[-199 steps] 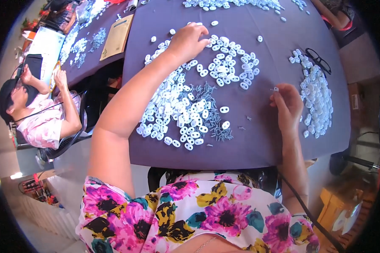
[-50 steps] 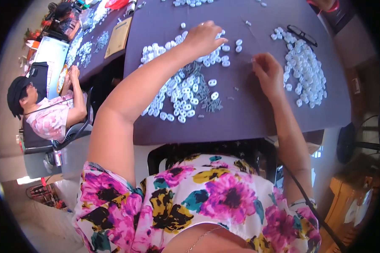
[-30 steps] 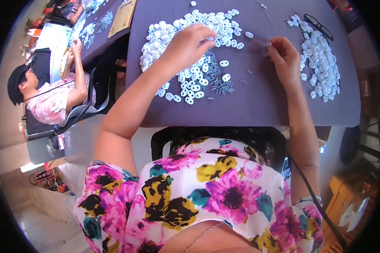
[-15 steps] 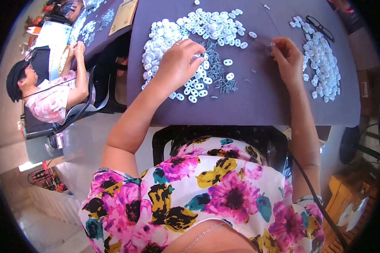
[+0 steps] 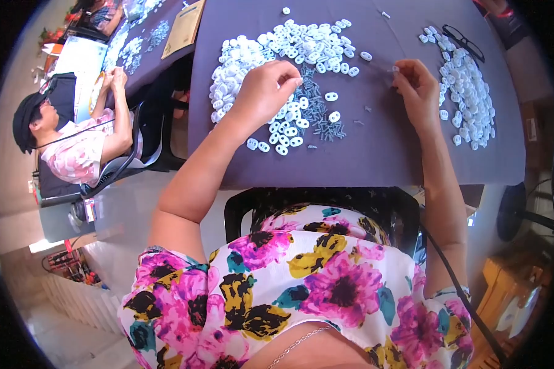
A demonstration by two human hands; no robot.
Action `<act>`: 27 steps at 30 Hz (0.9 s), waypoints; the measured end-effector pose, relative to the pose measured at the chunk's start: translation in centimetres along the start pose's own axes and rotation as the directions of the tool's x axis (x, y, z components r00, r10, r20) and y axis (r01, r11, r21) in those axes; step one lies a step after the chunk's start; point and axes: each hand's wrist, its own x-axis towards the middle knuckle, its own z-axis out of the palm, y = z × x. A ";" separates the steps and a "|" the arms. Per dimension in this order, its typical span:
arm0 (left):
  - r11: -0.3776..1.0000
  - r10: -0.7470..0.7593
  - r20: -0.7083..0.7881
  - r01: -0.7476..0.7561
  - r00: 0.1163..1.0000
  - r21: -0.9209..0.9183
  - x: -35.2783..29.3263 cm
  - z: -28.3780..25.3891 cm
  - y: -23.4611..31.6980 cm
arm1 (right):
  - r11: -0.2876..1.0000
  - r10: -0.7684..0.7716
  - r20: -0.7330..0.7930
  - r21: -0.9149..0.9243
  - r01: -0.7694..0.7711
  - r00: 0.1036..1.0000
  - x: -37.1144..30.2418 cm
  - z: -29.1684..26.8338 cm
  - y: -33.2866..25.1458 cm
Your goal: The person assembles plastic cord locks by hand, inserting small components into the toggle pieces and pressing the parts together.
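Observation:
My left hand (image 5: pixel 266 91) hovers over a heap of small white oval two-hole plastic pieces (image 5: pixel 232 74) and a pile of small grey screws (image 5: pixel 329 129). Its thumb and index finger are pinched together; whatever is between them is too small or hidden to name. To the right, my right hand (image 5: pixel 417 92) is raised above the table with thumb and index finger closed on a small pale piece (image 5: pixel 396 69). Close to my right hand lies a second heap of white plastic pieces (image 5: pixel 471 95).
A dark cloth covers the table (image 5: pixel 375 154). Black-framed glasses (image 5: pixel 465 43) lie beyond the right heap. A few loose pieces and a lone screw (image 5: pixel 385 15) are scattered about. At left, a co-worker (image 5: pixel 74 135) sits at another table with a brown clipboard (image 5: pixel 183 27).
My left hand has shifted slightly, its fingertips drawn more tightly together. The right hand stays nearly where it was, and the whole view has moved a little.

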 end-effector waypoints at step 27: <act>0.986 0.166 -0.098 -0.164 0.981 0.029 -3.2 2.0 2.2 | 0.751 0.254 0.244 0.560 -0.350 0.936 -7.5 1.7 -4.2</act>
